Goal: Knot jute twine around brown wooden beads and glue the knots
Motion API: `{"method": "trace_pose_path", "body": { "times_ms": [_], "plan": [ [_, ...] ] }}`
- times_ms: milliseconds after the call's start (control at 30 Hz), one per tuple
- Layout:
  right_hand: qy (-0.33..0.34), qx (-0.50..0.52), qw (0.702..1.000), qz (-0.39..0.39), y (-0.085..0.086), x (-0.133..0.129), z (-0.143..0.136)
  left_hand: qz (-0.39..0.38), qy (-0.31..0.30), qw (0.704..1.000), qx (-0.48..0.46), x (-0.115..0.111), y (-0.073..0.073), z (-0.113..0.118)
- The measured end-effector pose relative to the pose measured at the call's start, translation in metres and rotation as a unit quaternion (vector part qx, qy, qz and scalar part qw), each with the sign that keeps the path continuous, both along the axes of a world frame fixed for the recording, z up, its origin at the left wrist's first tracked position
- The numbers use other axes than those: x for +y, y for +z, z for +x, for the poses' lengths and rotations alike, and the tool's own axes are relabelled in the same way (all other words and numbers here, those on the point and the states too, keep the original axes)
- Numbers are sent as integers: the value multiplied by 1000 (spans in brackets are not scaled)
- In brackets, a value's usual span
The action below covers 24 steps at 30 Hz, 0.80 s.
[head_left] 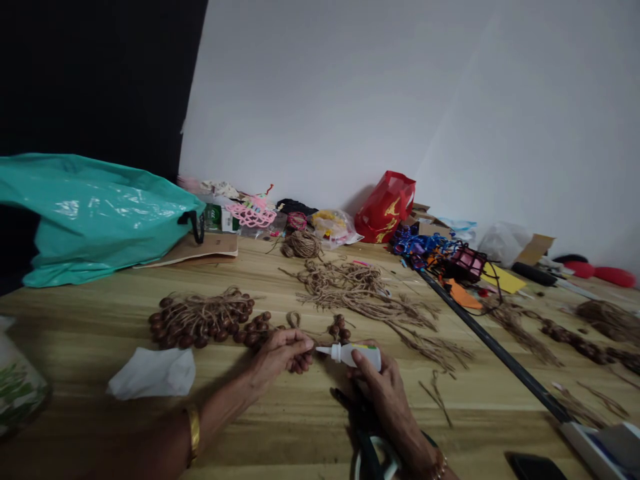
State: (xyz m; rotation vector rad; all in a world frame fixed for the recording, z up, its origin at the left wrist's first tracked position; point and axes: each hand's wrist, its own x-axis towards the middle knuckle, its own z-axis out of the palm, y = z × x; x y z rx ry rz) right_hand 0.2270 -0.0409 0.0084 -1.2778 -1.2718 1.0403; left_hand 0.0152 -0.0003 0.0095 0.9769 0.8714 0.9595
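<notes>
In my right hand is a small white glue bottle, lying sideways with its narrow nozzle pointing left. The nozzle tip comes close to the fingertips of my left hand, which pinch what looks like the end of a brown twine cord. Just behind my fingers lie a loop of twine and a few brown beads. To the left spreads a bunch of twine strung with brown beads. Scissors rest on the table beneath my right hand, partly covered by it.
A white tissue lies left of my left forearm. Loose twine strands spread over the table beyond my hands. A teal bag stands at left, a red bag by the wall. A dark strip crosses the table at right.
</notes>
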Motion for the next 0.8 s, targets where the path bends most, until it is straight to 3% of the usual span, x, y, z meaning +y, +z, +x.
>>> {"method": "trace_pose_path", "body": {
  "times_ms": [333, 800],
  "plan": [
    [46, 10, 999, 22, 1, -1, -2, 2, 9, 1000, -6, -1, 0, 1],
    [0, 32, 999, 3, -4, 0, -1, 10, -1, 1000, -10, 0, -2, -1]
  ]
}}
